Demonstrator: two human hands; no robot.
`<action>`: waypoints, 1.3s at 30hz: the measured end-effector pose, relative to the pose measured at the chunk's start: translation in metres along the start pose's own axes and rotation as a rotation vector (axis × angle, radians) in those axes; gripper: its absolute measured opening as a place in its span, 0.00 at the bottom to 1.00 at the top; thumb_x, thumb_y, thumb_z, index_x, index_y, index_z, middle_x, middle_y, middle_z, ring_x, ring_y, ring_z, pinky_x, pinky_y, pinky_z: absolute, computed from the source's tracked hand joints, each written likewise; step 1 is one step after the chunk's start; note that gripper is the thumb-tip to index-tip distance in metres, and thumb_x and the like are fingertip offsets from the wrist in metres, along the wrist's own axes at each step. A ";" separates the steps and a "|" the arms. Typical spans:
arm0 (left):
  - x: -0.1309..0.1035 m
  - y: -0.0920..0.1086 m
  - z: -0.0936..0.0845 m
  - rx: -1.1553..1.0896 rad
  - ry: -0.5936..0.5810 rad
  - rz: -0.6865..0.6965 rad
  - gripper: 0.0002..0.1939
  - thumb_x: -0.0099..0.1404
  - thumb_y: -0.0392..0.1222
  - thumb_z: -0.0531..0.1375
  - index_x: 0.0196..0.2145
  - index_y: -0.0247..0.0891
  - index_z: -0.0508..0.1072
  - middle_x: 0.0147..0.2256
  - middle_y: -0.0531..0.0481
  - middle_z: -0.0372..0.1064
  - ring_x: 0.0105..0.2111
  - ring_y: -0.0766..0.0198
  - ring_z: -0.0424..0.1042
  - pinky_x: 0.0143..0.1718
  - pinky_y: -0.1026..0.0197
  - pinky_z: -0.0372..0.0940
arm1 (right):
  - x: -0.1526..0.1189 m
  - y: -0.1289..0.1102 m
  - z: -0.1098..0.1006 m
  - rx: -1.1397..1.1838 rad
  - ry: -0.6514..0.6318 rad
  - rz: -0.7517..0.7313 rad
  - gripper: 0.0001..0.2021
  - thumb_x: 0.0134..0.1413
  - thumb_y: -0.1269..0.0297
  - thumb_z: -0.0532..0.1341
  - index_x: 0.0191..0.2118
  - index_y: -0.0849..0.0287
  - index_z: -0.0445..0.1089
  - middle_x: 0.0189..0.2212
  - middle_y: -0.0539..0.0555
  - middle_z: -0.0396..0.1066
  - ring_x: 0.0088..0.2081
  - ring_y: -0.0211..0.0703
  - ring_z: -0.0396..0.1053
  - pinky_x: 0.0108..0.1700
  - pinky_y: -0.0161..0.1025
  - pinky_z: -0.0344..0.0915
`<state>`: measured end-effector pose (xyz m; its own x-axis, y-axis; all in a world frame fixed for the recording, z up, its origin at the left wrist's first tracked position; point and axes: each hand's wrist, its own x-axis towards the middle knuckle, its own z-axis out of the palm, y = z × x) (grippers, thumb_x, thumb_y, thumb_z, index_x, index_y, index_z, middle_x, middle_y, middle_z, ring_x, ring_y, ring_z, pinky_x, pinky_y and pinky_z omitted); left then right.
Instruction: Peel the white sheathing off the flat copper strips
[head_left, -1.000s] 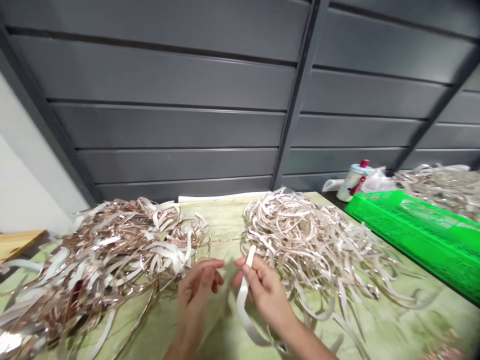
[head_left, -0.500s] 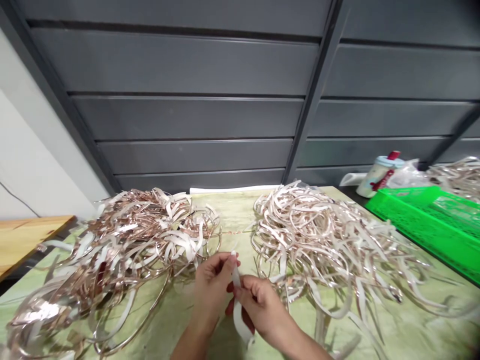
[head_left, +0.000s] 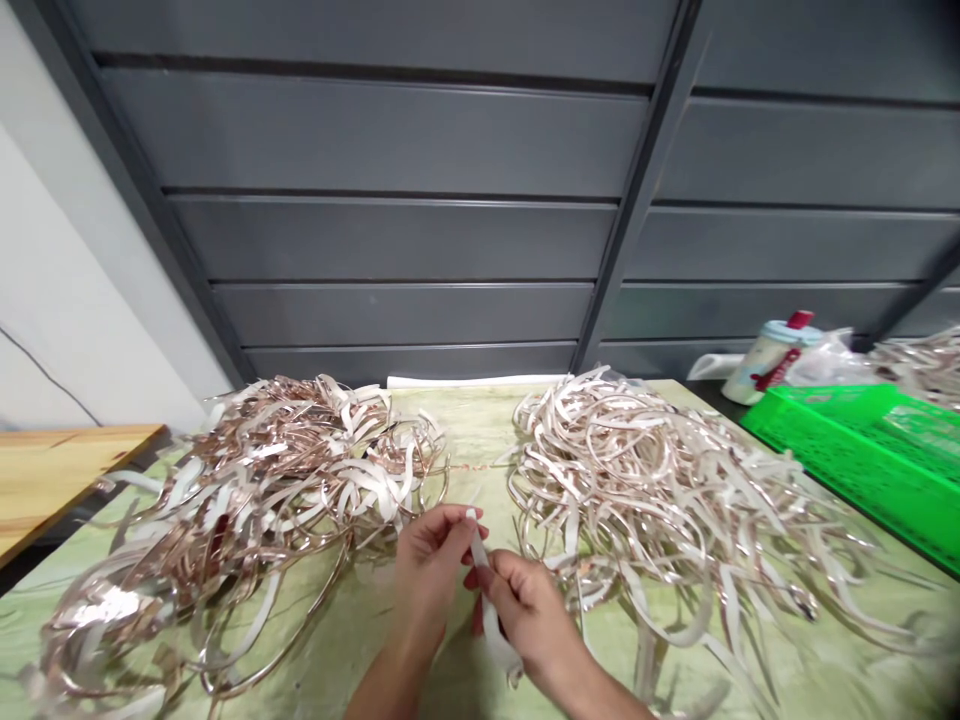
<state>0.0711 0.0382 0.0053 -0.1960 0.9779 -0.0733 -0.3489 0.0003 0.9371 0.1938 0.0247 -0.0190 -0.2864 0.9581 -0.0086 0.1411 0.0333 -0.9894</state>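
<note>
A narrow whitish strip (head_left: 491, 625) runs between my two hands at the lower middle. My left hand (head_left: 435, 555) pinches its upper end between thumb and fingers. Just to the right and a little lower, my right hand (head_left: 525, 600) grips the same strip, whose lower part hangs curved below the fingers. To the left lies a tangled heap of shiny copper and white strips (head_left: 277, 440). Another tangled heap of pale pinkish strips (head_left: 622, 450) spreads out to the right.
The table (head_left: 480, 410) has a pale green top. A green plastic basket (head_left: 862, 470) sits at the right, near a cup with a blue lid (head_left: 769, 360) and a clear plastic bag (head_left: 829, 355). A wooden surface (head_left: 67, 465) stands at the far left.
The view has shifted slightly, so the surroundings appear a little further right. Both hands keep hold of the strip, and its lower part has changed its curve.
</note>
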 end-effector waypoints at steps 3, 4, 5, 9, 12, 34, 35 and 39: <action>-0.003 -0.003 0.004 -0.002 0.036 -0.010 0.12 0.54 0.48 0.66 0.28 0.34 0.77 0.23 0.48 0.71 0.20 0.69 0.60 0.16 0.68 0.56 | -0.002 0.001 0.002 -0.080 0.020 -0.065 0.19 0.63 0.52 0.52 0.24 0.57 0.61 0.20 0.49 0.65 0.22 0.37 0.61 0.25 0.33 0.55; -0.004 -0.003 0.005 0.001 0.050 -0.012 0.12 0.55 0.48 0.66 0.28 0.34 0.77 0.23 0.49 0.70 0.20 0.69 0.60 0.16 0.68 0.55 | -0.003 0.001 0.002 -0.113 0.023 -0.080 0.18 0.63 0.54 0.52 0.24 0.57 0.59 0.19 0.48 0.63 0.22 0.37 0.60 0.25 0.33 0.55; -0.004 -0.004 0.006 0.005 0.066 -0.015 0.12 0.55 0.48 0.66 0.28 0.35 0.76 0.23 0.49 0.70 0.20 0.69 0.60 0.16 0.68 0.55 | -0.004 0.001 0.003 -0.151 0.030 -0.092 0.18 0.64 0.55 0.51 0.24 0.56 0.58 0.19 0.48 0.62 0.22 0.37 0.59 0.25 0.33 0.54; -0.007 -0.004 0.009 0.009 0.123 -0.025 0.11 0.56 0.47 0.65 0.26 0.35 0.75 0.22 0.51 0.68 0.19 0.70 0.60 0.17 0.69 0.55 | -0.007 0.000 0.004 -0.306 0.052 -0.133 0.15 0.64 0.60 0.50 0.25 0.55 0.56 0.19 0.48 0.60 0.22 0.37 0.57 0.24 0.33 0.52; -0.007 -0.003 0.010 -0.011 0.132 -0.036 0.11 0.56 0.47 0.64 0.25 0.35 0.74 0.21 0.53 0.66 0.18 0.72 0.57 0.16 0.69 0.53 | -0.009 0.000 0.005 -0.367 0.048 -0.174 0.13 0.64 0.63 0.49 0.26 0.55 0.56 0.21 0.49 0.63 0.22 0.38 0.58 0.24 0.33 0.53; -0.006 0.000 0.008 -0.079 0.128 -0.171 0.08 0.53 0.43 0.63 0.24 0.35 0.74 0.18 0.55 0.63 0.17 0.72 0.57 0.16 0.70 0.46 | -0.012 0.003 0.009 -0.438 0.038 -0.221 0.11 0.61 0.70 0.48 0.27 0.54 0.56 0.21 0.49 0.63 0.21 0.38 0.59 0.24 0.34 0.53; -0.006 0.000 0.009 -0.075 0.113 -0.150 0.08 0.53 0.43 0.63 0.24 0.35 0.74 0.18 0.55 0.63 0.18 0.72 0.57 0.16 0.70 0.47 | -0.012 0.004 0.009 -0.434 0.051 -0.205 0.12 0.62 0.70 0.48 0.26 0.55 0.56 0.21 0.49 0.63 0.22 0.38 0.59 0.25 0.34 0.53; -0.007 0.000 0.009 -0.061 0.087 -0.129 0.09 0.54 0.40 0.62 0.19 0.36 0.69 0.16 0.57 0.57 0.17 0.73 0.53 0.17 0.69 0.45 | -0.013 0.004 0.009 -0.469 0.018 -0.248 0.10 0.62 0.70 0.49 0.28 0.56 0.60 0.23 0.51 0.66 0.22 0.39 0.60 0.26 0.35 0.53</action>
<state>0.0804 0.0332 0.0093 -0.2237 0.9486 -0.2239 -0.4309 0.1098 0.8957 0.1894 0.0095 -0.0240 -0.3492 0.9098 0.2243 0.4813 0.3796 -0.7901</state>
